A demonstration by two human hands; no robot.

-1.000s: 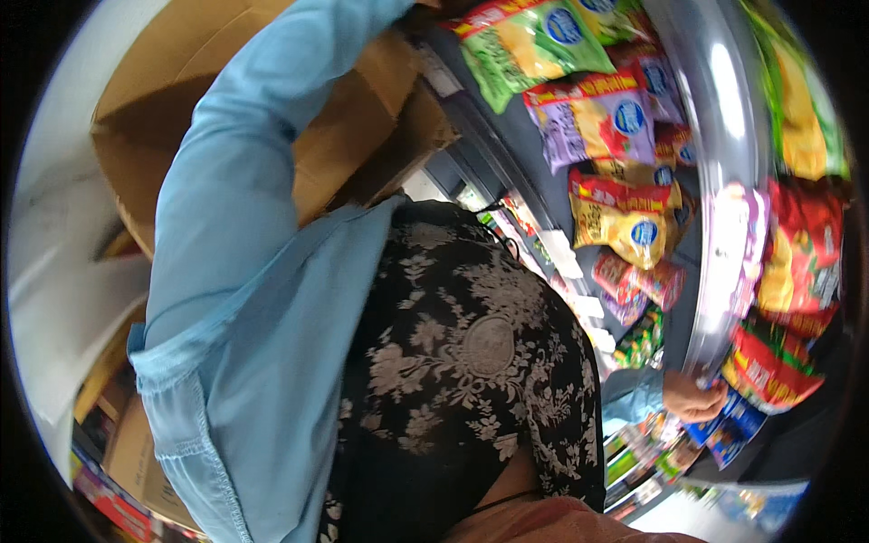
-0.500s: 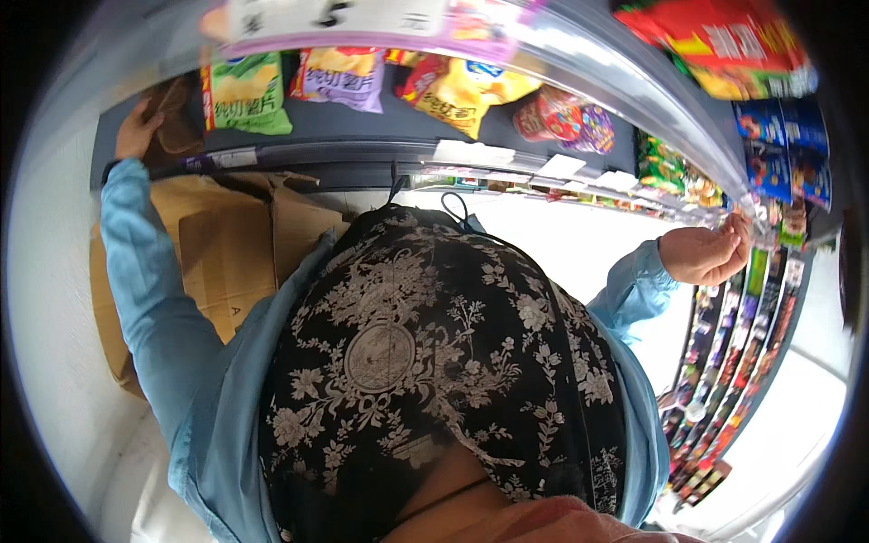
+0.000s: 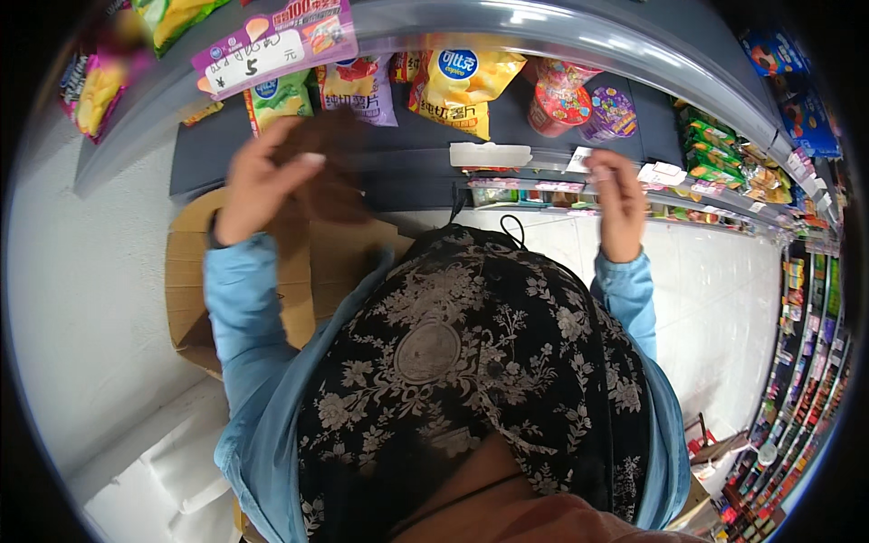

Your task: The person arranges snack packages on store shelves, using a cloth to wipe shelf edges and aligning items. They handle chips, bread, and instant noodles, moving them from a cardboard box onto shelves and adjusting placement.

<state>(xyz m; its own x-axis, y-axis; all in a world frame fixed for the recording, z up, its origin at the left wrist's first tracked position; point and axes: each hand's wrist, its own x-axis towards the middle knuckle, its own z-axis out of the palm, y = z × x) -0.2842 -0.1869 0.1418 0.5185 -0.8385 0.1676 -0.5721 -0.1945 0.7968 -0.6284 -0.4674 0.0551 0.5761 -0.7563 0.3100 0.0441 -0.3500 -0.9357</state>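
My left hand is raised in front of the snack shelf and grips a blurred brown packet. My right hand is up at the same height, fingers loosely bent and apart, with nothing in it, close to the shelf edge with its white price tags. Both arms wear light blue sleeves. A black floral garment fills the middle of the view. Above the hands hang a yellow snack bag, a purple bag and a green bag.
An open cardboard box stands on the floor under my left arm. A red cup-shaped snack sits on the shelf. White floor tiles run right towards a long aisle of stocked shelves.
The view has swung from the hanging bags down to the shelf front. My left hand came inward from the far left with the brown packet, and my right hand moved in from the right shelves.
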